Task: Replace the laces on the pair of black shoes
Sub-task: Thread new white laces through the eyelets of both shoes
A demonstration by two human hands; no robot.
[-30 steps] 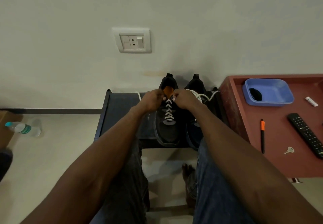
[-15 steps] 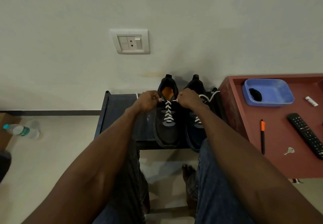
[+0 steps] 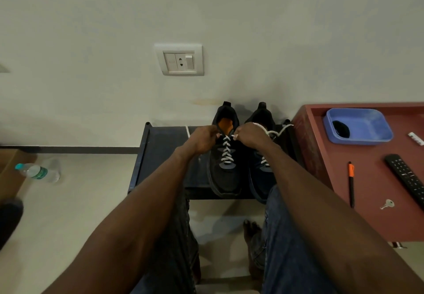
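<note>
While hands (image 3: pixel 226 136) pinch, lace (image 3: pixel 226 150) lies between.

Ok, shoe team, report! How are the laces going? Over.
Both hands, left and right, pinch white lace ends. Left shoe laced to the top, untied. Nothing in the way.

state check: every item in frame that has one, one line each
left shoe: upright on the stand, white lace crossed up the eyelets
right shoe: upright, lace loose at top
left hand: pinching a lace end
right hand: pinching the other lace end
water bottle: lying on floor, capped
blue tray: holds a dark object
pen: lying flat
</note>
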